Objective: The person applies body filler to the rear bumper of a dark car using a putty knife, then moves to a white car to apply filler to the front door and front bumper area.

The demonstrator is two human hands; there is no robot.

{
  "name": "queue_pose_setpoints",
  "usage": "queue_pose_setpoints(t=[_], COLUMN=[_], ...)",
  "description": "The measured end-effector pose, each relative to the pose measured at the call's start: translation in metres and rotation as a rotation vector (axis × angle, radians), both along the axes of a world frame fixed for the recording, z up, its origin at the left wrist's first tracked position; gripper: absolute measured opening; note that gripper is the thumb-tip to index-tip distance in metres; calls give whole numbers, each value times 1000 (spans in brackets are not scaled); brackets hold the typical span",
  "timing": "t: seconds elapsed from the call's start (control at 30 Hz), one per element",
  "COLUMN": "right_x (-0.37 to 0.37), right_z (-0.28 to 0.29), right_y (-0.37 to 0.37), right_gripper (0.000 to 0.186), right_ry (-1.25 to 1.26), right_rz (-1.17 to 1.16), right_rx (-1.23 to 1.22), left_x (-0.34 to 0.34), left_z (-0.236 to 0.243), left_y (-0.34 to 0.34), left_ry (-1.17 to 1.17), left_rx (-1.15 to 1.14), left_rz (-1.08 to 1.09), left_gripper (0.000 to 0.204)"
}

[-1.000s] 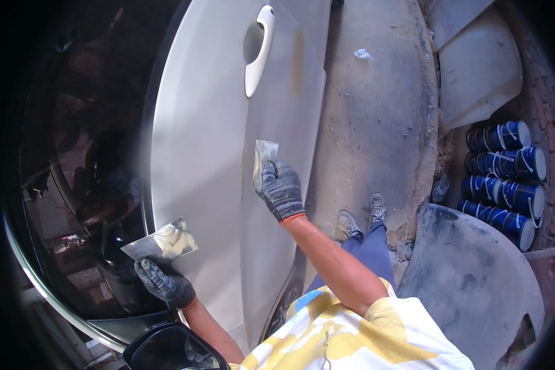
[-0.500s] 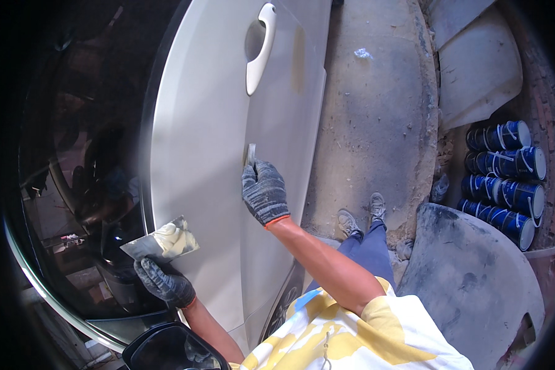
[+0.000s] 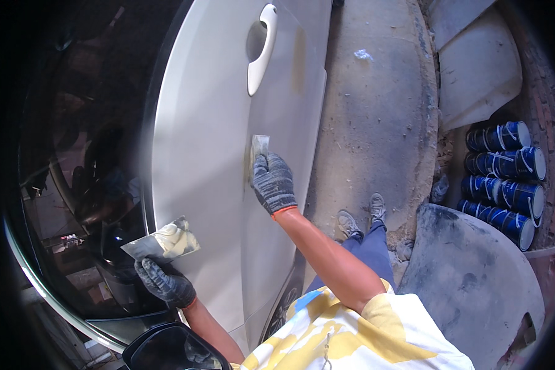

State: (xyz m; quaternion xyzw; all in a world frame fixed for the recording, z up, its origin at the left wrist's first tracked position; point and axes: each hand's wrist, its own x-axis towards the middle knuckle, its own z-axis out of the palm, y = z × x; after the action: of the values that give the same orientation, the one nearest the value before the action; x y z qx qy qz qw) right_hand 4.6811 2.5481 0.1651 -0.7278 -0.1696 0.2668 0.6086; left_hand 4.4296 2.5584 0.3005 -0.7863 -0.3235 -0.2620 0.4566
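Note:
My right hand [image 3: 274, 182], in a grey-black knit glove with an orange cuff, is closed on a small flat putty scraper [image 3: 261, 143]. Its blade lies against or just over the car door [image 3: 209, 135], below the white door handle [image 3: 263, 52]. A darker smear [image 3: 250, 157] shows on the door beside the scraper. Gloved the same way, my left hand [image 3: 164, 284] grips a wide thin metal plate [image 3: 188, 245] from beneath. Cream-coloured putty [image 3: 168, 237] is heaped on that plate, close to the window edge. A tan patch [image 3: 298, 60] marks the door right of the handle.
A dark side mirror [image 3: 176, 350] sits at the lower left, under my left forearm. Several blue cans [image 3: 509, 163] are stacked on the right. A large grey curved panel [image 3: 468, 277] stands near my legs, and pale panels [image 3: 478, 68] lean farther off. Crumpled plastic [image 3: 363, 54] lies on the concrete floor.
My right hand has shifted slightly right, and the scraper has turned so that its flat face shows more. The left hand and its plate have stayed nearly still.

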Motion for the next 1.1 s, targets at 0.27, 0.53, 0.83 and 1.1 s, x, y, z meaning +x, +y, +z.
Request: queue_pose_setpoints(t=[0.27, 0.53, 0.83, 1.1], right_x=[-4, -33, -50, -34], right_z=[19, -15, 20, 6], right_y=[-18, -35, -28, -48], right_gripper=[17, 24, 19, 17], right_ry=[-52, 28, -65, -13], right_rz=[18, -2, 46, -61], right_rx=[288, -15, 7, 64], left_x=[0, -2, 4, 1], left_z=[-1, -1, 2, 0], left_y=[2, 1, -4, -1], left_ry=[-43, -35, -7, -40], left_rx=[-9, -14, 16, -4], left_rz=[-72, -47, -7, -42], left_gripper=[28, 29, 28, 29])
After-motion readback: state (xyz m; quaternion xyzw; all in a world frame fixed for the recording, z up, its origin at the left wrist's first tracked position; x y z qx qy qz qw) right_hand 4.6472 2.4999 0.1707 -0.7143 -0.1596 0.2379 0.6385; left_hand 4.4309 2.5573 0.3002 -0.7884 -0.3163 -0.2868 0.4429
